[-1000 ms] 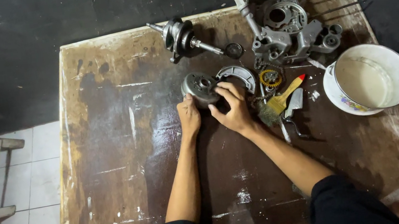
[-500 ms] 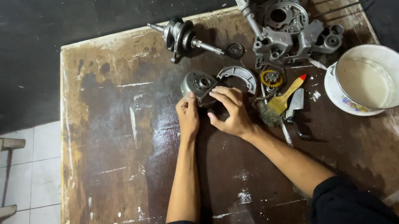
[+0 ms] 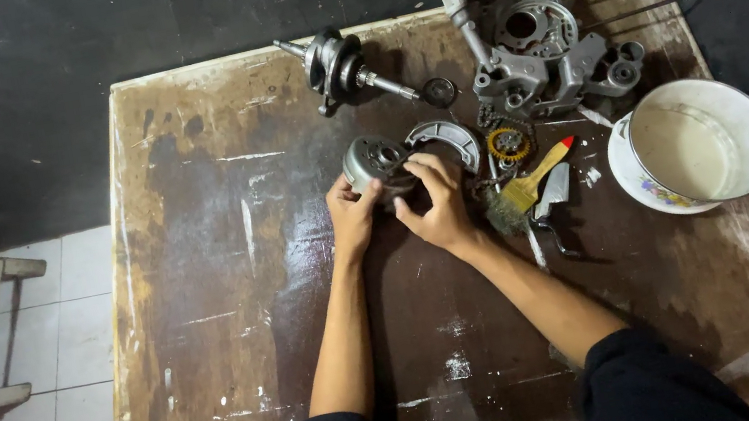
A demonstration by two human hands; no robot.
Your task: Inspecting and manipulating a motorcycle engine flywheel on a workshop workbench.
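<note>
Head view showed both hands together over the middle of the worn wooden table (image 3: 207, 299). The left hand (image 3: 353, 216) was clenched around the near side of a round grey metal drum (image 3: 374, 162), thumb up against its rim, so the drum sat just beyond its fingertips and tipped a little toward the person. The right hand (image 3: 435, 205) had its fingers curled over the drum's right edge, grasping it there, with a curved grey brake-shoe-like piece (image 3: 449, 139) lying just past its knuckles.

Compared with a second before, little had shifted: the hands had stayed on the same part, though the drum looked slightly more turned up on its edge and the right fingers seemed to have crept further over it. I judged that as a re-gripping or a turning of the part in place, not a lift away from the table.

To the right of the right hand's fingers lay a yellow-handled brush (image 3: 533, 186) and a small gear with an orange ring (image 3: 510, 144); further right stood a white enamel pot (image 3: 700, 141). Beyond the fingertips, toward the far edge, rested a crankshaft (image 3: 340, 62) and a grey engine casing (image 3: 534, 42).
</note>
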